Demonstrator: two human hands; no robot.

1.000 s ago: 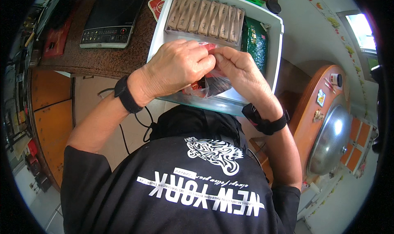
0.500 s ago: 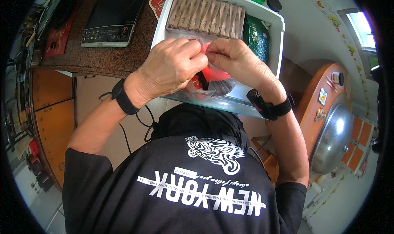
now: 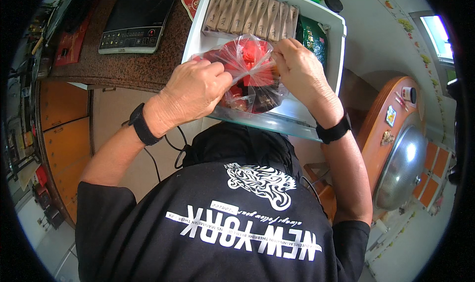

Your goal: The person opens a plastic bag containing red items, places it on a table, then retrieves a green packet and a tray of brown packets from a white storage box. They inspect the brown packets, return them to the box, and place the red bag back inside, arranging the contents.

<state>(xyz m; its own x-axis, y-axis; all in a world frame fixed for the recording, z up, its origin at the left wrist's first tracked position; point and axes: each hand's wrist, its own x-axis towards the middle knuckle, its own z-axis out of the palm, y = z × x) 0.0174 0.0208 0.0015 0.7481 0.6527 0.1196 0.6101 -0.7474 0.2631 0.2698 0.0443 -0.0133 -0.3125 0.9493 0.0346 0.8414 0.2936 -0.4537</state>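
At upper centre, fingers of the left hand (image 3: 198, 86) and right hand (image 3: 303, 68) pinch opposite sides of the clear bag (image 3: 250, 78) in the white drawer (image 3: 341, 41), apparently working its gathered neck, which calls for steady opposed tension.

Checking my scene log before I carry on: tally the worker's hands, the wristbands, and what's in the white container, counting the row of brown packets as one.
Hands (left hand, right hand): 2
Black wristbands: 2
Clear bag with red contents: 1
Row of brown packets: 1
Green packet: 1
Total: 7
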